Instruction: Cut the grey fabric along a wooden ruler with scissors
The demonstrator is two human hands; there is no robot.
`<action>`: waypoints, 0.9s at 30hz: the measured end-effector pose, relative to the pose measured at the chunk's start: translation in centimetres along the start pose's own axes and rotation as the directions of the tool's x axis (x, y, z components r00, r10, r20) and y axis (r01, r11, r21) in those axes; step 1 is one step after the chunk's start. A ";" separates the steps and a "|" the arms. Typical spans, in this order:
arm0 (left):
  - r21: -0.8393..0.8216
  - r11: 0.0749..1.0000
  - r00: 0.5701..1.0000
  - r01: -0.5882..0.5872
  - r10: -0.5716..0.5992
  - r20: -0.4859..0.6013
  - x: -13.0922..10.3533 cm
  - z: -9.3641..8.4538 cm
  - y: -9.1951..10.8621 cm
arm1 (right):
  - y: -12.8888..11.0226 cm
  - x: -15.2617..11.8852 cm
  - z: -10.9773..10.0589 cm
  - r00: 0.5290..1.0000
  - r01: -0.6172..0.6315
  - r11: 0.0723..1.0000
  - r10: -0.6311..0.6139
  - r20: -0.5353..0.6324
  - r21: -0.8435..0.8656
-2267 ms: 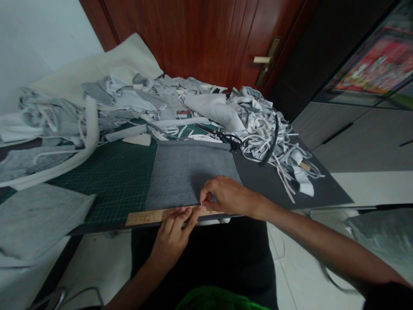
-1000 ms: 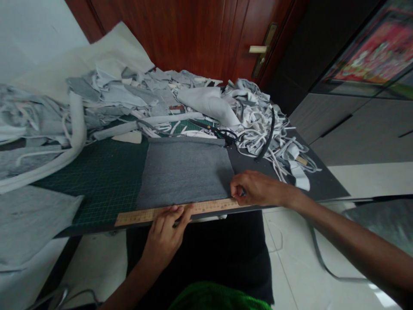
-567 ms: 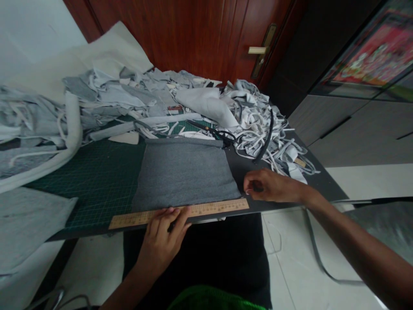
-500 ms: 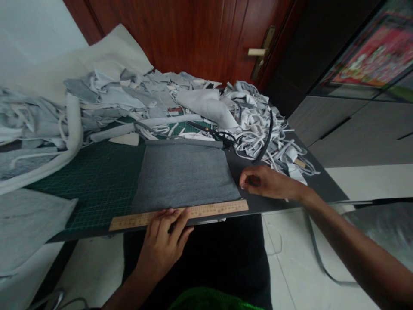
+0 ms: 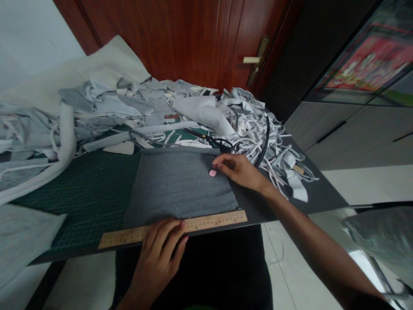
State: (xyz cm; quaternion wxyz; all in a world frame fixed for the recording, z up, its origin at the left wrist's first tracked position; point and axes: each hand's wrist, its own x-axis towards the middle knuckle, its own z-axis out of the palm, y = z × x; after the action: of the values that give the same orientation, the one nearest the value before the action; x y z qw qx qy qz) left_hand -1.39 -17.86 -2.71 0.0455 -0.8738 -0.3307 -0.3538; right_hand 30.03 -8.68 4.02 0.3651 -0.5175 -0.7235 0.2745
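Note:
My left hand (image 5: 163, 247) lies with its fingers stretched over a wooden ruler (image 5: 214, 222), pressing it along the table's front edge. Under or against the ruler's far edge is a rectangle of dark grey fabric (image 5: 176, 185), its far edge folded. My right hand (image 5: 240, 170) hovers over the fabric's right side, fingers curved and slightly apart, with nothing visible between them. Just below its fingertips, a small pink piece (image 5: 212, 173), resembling tailor's chalk, rests on the fabric. Black scissors (image 5: 211, 139) lie beyond the folded edge.
A green cutting mat (image 5: 93, 185) covers the table's left part. Grey and white fabric scraps (image 5: 112, 99) are heaped along the back, with tangled strips (image 5: 251, 120) at the right. Pale grey cloth (image 5: 26, 232) overhangs the near left edge. A wooden door (image 5: 180, 38) stands behind.
My right hand has moved left from beside the fabric to over it. The pink piece now shows on the fabric, where none was visible before. My left hand stays on the ruler.

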 end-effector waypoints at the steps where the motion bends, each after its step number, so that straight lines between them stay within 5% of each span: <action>1: -0.007 1.000 1.000 0.001 -0.001 -0.009 -0.1 0.0 0.0 | 0.0 -0.1 -0.6 0.997 0.008 0.999 -0.011 -0.075 -0.038; 4: -0.031 0.999 0.999 0.023 -0.024 -0.024 -0.1 0.1 -0.1 | 1.1 -0.1 -2.6 0.958 -0.040 0.981 -0.016 -0.286 -0.188; 7: -0.061 0.996 0.998 0.066 -0.067 -0.021 0.2 0.0 -0.1 | 3.4 0.3 -4.2 0.943 -0.103 0.948 -0.004 -0.332 -0.302; 11: -0.094 0.991 0.995 0.093 -0.094 -0.010 0.7 -0.3 -0.4 | 6.1 1.3 -4.3 0.956 -0.051 0.905 -0.078 -0.282 -0.423; 16: -0.102 0.992 0.997 0.075 -0.075 -0.005 0.9 -0.4 -0.9 | 6.5 3.4 -2.6 0.975 0.050 0.874 -0.148 -0.167 -0.483; 21: -0.057 0.998 1.000 0.000 0.001 0.011 0.5 -0.7 -1.9 | 6.0 7.4 -1.7 0.998 -0.064 0.784 0.058 -0.029 -0.617; 27: -0.022 0.998 0.997 -0.051 0.052 0.062 -1.1 -2.2 -4.9 | 4.5 9.8 -3.0 0.969 -0.044 0.724 0.198 0.146 -0.689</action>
State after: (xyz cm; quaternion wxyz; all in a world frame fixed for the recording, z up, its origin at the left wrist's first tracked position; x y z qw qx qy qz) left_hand -6.24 -15.29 -2.53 0.0351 -0.8930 -0.3057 -0.3283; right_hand 32.96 2.06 4.67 0.0536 -0.6295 -0.7722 0.0668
